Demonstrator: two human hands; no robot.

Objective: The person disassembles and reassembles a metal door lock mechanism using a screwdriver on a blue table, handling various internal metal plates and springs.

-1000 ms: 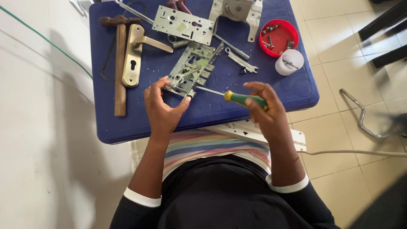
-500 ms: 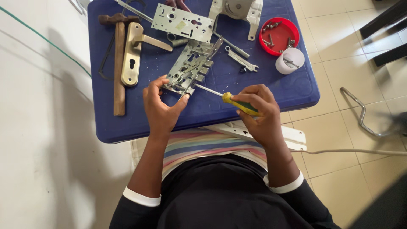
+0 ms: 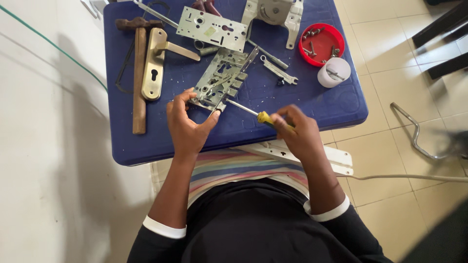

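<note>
An open metal lock body (image 3: 222,78) lies on the blue plastic table (image 3: 312,104). My left hand (image 3: 187,122) pinches its near corner with thumb and fingers. My right hand (image 3: 297,131) is closed around the yellow and green handle of a screwdriver (image 3: 253,113). The screwdriver's steel shaft points left, its tip at the lock body's near edge, just beside my left thumb.
On the table lie a wooden-handled hammer (image 3: 139,73), a brass door handle plate (image 3: 156,61), a flat lock cover plate (image 3: 212,29), a small wrench (image 3: 278,70), a red lid with screws (image 3: 321,44) and a white cup (image 3: 334,73). White metal strips (image 3: 336,158) rest on my lap.
My right hand with the screwdriver has slid left and closer to the lock body, so less of the handle shows. My left hand keeps its hold on the lock body.
</note>
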